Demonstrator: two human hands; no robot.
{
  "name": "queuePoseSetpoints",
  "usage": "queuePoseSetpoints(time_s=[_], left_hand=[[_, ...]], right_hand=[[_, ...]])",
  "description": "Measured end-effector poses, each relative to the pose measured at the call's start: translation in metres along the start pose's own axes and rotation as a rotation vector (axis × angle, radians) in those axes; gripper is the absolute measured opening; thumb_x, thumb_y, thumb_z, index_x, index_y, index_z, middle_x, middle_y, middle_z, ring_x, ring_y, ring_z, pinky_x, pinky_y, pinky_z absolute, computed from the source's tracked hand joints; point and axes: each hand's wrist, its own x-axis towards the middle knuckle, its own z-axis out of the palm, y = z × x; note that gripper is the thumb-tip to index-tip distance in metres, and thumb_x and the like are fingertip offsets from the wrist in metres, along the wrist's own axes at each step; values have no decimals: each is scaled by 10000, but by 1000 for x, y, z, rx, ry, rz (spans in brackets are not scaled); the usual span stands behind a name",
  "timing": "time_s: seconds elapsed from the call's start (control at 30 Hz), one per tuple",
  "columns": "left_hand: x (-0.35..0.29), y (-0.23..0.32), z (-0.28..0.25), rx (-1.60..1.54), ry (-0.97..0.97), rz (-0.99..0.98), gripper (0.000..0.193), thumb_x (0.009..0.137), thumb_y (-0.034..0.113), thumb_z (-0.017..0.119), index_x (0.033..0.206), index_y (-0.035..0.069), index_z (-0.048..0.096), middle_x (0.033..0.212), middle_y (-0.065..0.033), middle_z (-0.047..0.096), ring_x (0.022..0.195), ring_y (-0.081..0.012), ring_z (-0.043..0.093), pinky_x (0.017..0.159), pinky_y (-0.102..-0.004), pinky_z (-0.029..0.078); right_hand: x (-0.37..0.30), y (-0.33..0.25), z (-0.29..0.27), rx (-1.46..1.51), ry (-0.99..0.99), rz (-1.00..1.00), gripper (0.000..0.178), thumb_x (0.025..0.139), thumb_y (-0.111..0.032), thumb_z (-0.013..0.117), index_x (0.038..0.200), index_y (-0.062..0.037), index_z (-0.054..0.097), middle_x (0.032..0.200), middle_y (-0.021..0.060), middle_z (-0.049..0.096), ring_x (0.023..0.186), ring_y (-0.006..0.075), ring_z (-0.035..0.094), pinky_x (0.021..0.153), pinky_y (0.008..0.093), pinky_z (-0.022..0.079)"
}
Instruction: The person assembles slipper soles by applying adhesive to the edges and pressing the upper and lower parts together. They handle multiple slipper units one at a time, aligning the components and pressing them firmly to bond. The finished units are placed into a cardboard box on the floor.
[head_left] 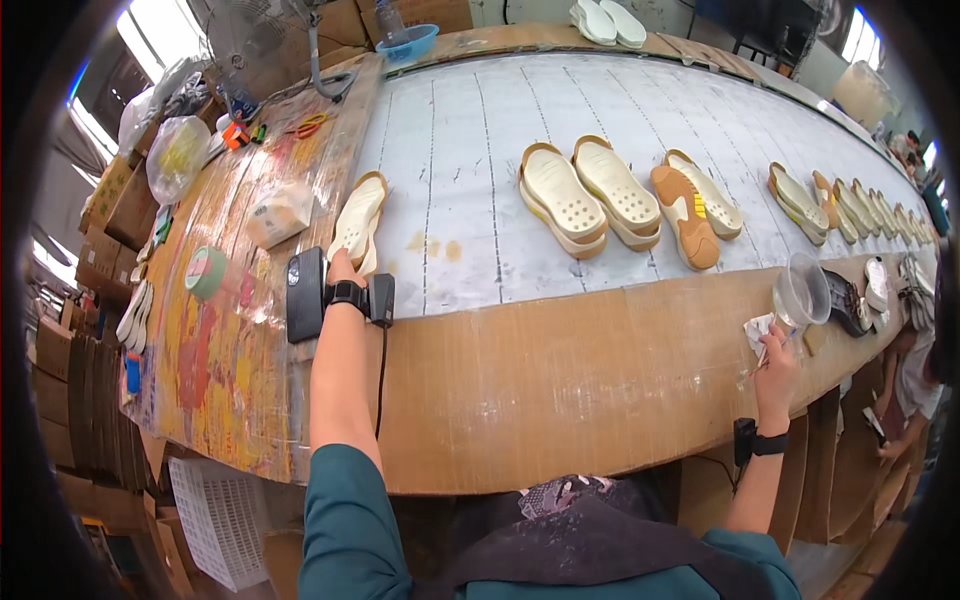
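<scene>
My left hand (343, 266) grips the near end of a cream shoe sole (362, 205) with a tan rim; it seems to be stacked against another. The sole lies at the left side of the white tabletop, and the fingers are partly hidden. Off to the right, my right hand (775, 362) is closed round a thin stick-like tool (760, 362), perhaps a brush; its tip is hard to make out. A crumpled white cloth (759, 331) and a clear plastic cup (801, 290) are right beside those fingers. A black box-shaped object (306, 295) sits next to my left wrist.
More cream soles (590, 195) stand in pairs along the white tabletop (470, 240), with a row continuing far right. Brown cardboard (540, 390) covers the near edge. At left are a green-lidded jar (206, 272) and a tissue pack (280, 214). Another person (910, 385) is at the right.
</scene>
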Motion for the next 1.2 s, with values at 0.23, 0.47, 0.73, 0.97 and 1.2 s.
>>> queuePoseSetpoints(time_s=[0.23, 0.47, 0.73, 0.97, 1.2], left_hand=[[-110, 17, 9, -345, -353, -478, 363, 803, 166, 454, 1130, 11, 415, 1051, -158, 486, 897, -314, 487, 825, -454, 428], [-299, -16, 5, -142, -938, -278, 554, 731, 68, 508, 1253, 16, 330, 1183, -142, 469, 1085, -281, 473, 936, -482, 371], [-388, -63, 5, 169, -1068, 662, 970, 543, 62, 786, 1329, 37, 218, 1228, -68, 296, 1168, -187, 337, 981, -341, 302], [-397, -66, -7, 249, -1197, 677, 933, 583, -38, 750, 1338, -9, 203, 1334, -130, 330, 1213, -220, 354, 992, -343, 316], [-407, -60, -10, 333, -1117, 809, 669, 628, -77, 701, 1231, -38, 415, 1275, -178, 401, 1171, -232, 411, 963, -327, 360]], right_hand=[[4, 25, 11, -71, 155, -61, 292, 717, 72, 481, 994, 6, 543, 1143, 170, 529, 969, 309, 546, 782, 354, 447], [-23, -145, 8, 927, -163, -63, 325, 829, -125, 524, 1128, 2, 521, 1015, 128, 578, 878, 199, 552, 770, 282, 431], [-63, -232, 28, 1694, -342, 50, 433, 896, -189, 477, 1254, 2, 326, 1210, 72, 434, 1077, 142, 437, 901, 283, 361], [-57, -202, 8, 2084, -739, 275, 342, 929, -195, 379, 1201, 13, 392, 1154, 106, 502, 1062, 199, 499, 928, 336, 390], [-48, -177, 4, 2027, -706, 360, 329, 918, -170, 403, 1185, 22, 400, 1155, 122, 507, 1051, 202, 510, 923, 346, 398]])
